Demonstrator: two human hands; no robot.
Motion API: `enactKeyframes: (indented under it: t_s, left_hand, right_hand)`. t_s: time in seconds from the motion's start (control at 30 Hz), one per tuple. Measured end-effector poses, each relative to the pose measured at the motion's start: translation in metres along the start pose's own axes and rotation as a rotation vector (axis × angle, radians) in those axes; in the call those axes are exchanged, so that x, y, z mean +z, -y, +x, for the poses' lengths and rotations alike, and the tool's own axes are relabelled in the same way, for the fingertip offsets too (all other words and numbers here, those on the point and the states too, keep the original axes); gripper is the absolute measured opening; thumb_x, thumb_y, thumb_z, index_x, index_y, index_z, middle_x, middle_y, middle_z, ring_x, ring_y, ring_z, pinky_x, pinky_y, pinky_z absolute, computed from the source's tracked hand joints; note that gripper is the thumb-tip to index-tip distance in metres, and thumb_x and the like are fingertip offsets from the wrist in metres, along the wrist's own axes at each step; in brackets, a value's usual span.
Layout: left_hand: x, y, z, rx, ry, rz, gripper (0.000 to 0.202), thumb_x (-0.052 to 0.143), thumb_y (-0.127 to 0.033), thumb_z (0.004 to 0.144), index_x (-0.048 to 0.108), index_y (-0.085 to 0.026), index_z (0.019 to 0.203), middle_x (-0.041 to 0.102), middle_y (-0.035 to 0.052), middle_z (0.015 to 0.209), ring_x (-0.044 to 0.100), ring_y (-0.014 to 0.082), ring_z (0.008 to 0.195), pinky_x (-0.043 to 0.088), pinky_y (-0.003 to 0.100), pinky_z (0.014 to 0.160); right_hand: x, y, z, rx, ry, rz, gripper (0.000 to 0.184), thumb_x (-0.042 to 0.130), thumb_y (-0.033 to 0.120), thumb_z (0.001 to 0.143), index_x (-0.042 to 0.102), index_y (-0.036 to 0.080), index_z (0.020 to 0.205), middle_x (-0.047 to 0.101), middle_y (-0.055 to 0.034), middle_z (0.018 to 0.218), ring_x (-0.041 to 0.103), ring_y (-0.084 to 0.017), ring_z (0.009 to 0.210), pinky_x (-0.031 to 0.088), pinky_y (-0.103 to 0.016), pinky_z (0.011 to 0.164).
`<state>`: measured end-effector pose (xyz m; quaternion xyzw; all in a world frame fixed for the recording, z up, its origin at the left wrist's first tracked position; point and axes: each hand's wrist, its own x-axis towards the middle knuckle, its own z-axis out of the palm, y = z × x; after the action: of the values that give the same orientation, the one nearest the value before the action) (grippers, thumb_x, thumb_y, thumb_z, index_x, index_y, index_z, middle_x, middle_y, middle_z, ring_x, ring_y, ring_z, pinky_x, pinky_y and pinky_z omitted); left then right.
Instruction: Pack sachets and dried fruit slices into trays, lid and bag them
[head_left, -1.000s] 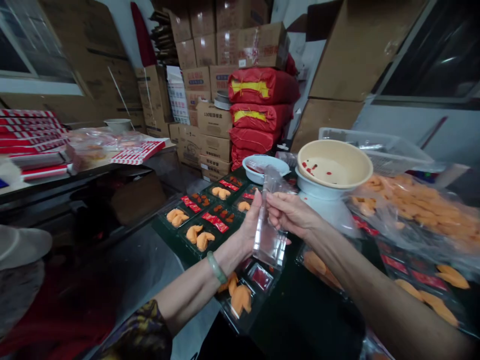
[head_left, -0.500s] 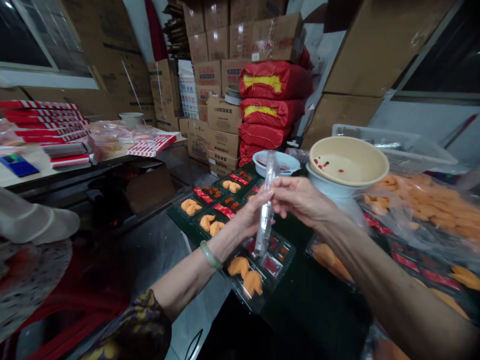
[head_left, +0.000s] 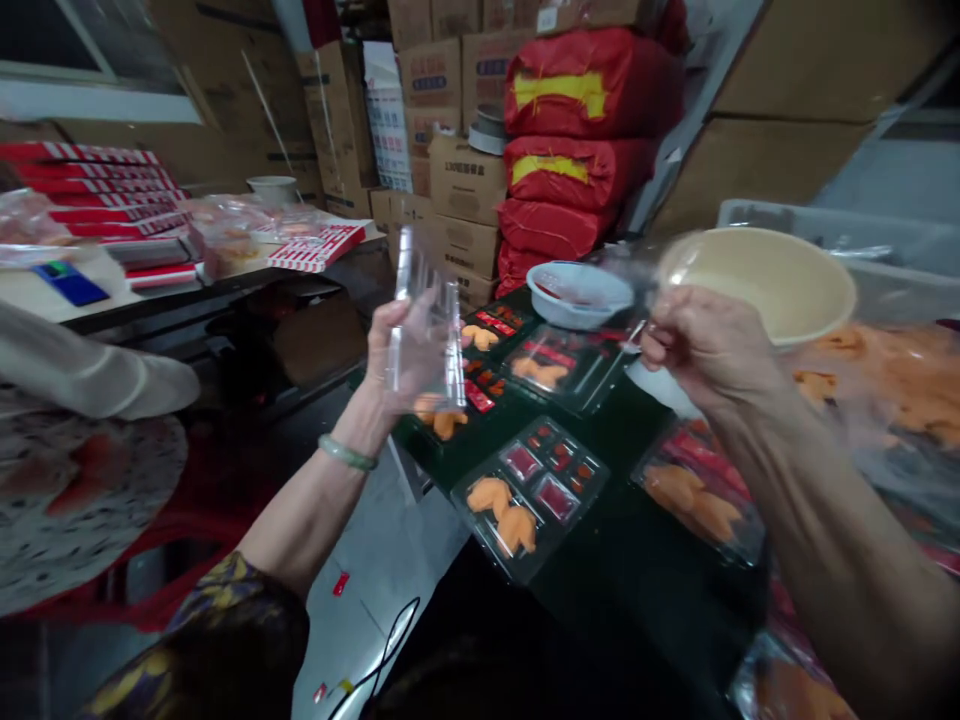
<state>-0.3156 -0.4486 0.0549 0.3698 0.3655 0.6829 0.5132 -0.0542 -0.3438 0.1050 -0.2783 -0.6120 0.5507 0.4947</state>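
Note:
My left hand [head_left: 381,350] grips clear plastic lids [head_left: 424,345] upright, fingers behind them; I cannot tell how many. To the right, my right hand [head_left: 701,345] is closed in a pinch on a clear plastic lid [head_left: 636,335], mostly see-through and smeared by motion. Below and between the hands lies a compartment tray [head_left: 461,500] with curved orange pieces [head_left: 502,515], dark red packets [head_left: 556,497] and small reddish bits. Behind it sits another tray [head_left: 577,395] with orange pieces and a red packet, seemingly under a clear cover.
A light-blue bowl [head_left: 581,298] and a cream basin [head_left: 780,285] stand at the table's back. Bagged orange pieces [head_left: 885,385] and filled trays [head_left: 694,495] lie on the right. At left are red-striped boxes [head_left: 319,248] and a white sleeve [head_left: 97,360].
My hands have parted: the left moved left with the clear lids, the right moved right with a clear lid. The near tray is now uncovered by my hands. The view has shifted.

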Motion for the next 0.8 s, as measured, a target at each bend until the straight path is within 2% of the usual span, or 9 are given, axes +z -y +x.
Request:
enactKeyframes:
  t_s: [0.07,0.13,0.27,0.37,0.47,0.53,0.67,0.8]
  left_hand:
    - [-0.028,-0.009,-0.017,0.051,-0.063,0.035,0.065,0.045,-0.059,0.070,0.043,-0.027,0.126,0.063,0.0059,0.099,0.060,0.0268,0.091,0.048,0.041,0.071]
    - [-0.053,-0.014,-0.036,0.090,-0.131,0.063,0.066,0.048,-0.055,0.069,0.040,-0.028,0.128,0.063,0.0056,0.101,0.060,0.0262,0.091,0.048,0.040,0.072]
    - [-0.088,-0.014,-0.065,0.077,-0.244,0.149,0.065,0.051,-0.050,0.068,0.041,-0.030,0.128,0.061,0.0054,0.103,0.060,0.0251,0.091,0.048,0.038,0.071]
    - [-0.104,-0.009,-0.071,0.058,-0.272,0.167,0.066,0.055,-0.047,0.064,0.043,-0.028,0.127,0.060,0.0055,0.105,0.060,0.0245,0.089,0.048,0.036,0.070]
    - [-0.108,-0.006,-0.064,0.072,-0.306,0.280,0.070,0.061,-0.039,0.060,0.044,-0.027,0.127,0.059,0.0036,0.106,0.059,0.0228,0.090,0.047,0.034,0.073]
    - [-0.104,-0.004,-0.055,0.088,-0.282,0.382,0.075,0.064,-0.034,0.058,0.043,-0.026,0.130,0.058,0.0023,0.107,0.058,0.0224,0.093,0.046,0.033,0.078]
    - [-0.089,-0.002,-0.034,0.051,-0.082,0.599,0.083,0.069,-0.031,0.058,0.039,-0.022,0.134,0.056,0.0038,0.114,0.053,0.0250,0.104,0.042,0.035,0.089]
    - [-0.079,0.007,-0.019,-0.016,0.070,0.878,0.090,0.077,-0.031,0.052,0.041,-0.019,0.135,0.051,0.0087,0.122,0.047,0.0286,0.112,0.038,0.038,0.096]
  right_hand:
    - [0.002,-0.010,0.004,-0.001,-0.009,0.010,0.017,0.053,0.006,0.064,0.050,0.019,0.053,0.039,0.0061,0.045,0.044,-0.006,0.039,0.031,-0.023,0.039]
    - [0.015,-0.019,0.005,0.038,0.032,0.069,0.016,0.055,0.009,0.062,0.048,0.020,0.052,0.039,0.0054,0.047,0.045,-0.007,0.042,0.032,-0.023,0.040]
    - [0.058,-0.041,0.002,0.172,0.161,0.289,0.013,0.056,0.017,0.061,0.045,0.021,0.057,0.037,0.0061,0.050,0.042,-0.007,0.046,0.033,-0.020,0.040]
    - [0.092,-0.072,0.000,0.259,0.209,0.451,0.017,0.056,0.021,0.062,0.039,0.021,0.061,0.037,0.0067,0.056,0.041,-0.007,0.050,0.034,-0.018,0.041]
    - [0.113,-0.110,-0.001,0.383,0.135,0.461,0.018,0.054,0.023,0.063,0.036,0.022,0.065,0.038,0.0068,0.059,0.045,-0.007,0.054,0.035,-0.017,0.043]
    - [0.120,-0.131,-0.001,0.494,0.063,0.412,0.018,0.054,0.024,0.063,0.036,0.022,0.065,0.041,0.0063,0.059,0.047,-0.008,0.055,0.037,-0.017,0.043]
    - [0.120,-0.154,-0.007,0.640,0.005,0.305,0.018,0.053,0.019,0.064,0.036,0.021,0.060,0.043,0.0042,0.054,0.049,-0.009,0.052,0.040,-0.019,0.044]
    - [0.110,-0.161,-0.012,0.724,0.037,0.192,0.021,0.052,0.015,0.067,0.036,0.021,0.056,0.043,0.0028,0.047,0.049,-0.010,0.047,0.044,-0.022,0.044]
